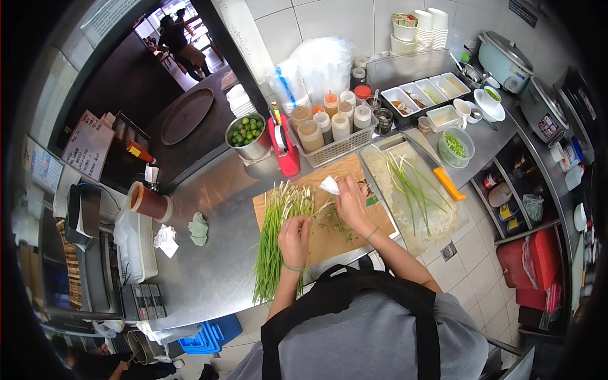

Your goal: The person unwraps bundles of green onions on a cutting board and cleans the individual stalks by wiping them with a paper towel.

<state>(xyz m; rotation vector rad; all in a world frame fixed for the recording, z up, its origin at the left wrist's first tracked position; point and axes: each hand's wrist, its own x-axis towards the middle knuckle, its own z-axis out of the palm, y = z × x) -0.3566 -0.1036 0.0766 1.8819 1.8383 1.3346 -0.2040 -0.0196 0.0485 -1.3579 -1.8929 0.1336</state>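
A large bunch of green onions (269,237) lies on brown paper (326,247) on the steel counter. My left hand (295,239) is over the right side of the bunch, its fingers bent together; what they hold is too small to make out. My right hand (350,201) is closed on a white paper or cloth piece (329,185), above the paper. Loose green trimmings (342,228) lie below it. To the right, several green onions (408,183) rest on a cutting board (423,233), beside a knife with an orange handle (449,183).
Sauce bottles (310,135) fill a basket behind the paper, next to a metal bowl of green limes (247,134). Chopped greens sit in a tub (456,147) at the right. A crumpled cloth (198,229) lies left. People are visible at upper left and lower left.
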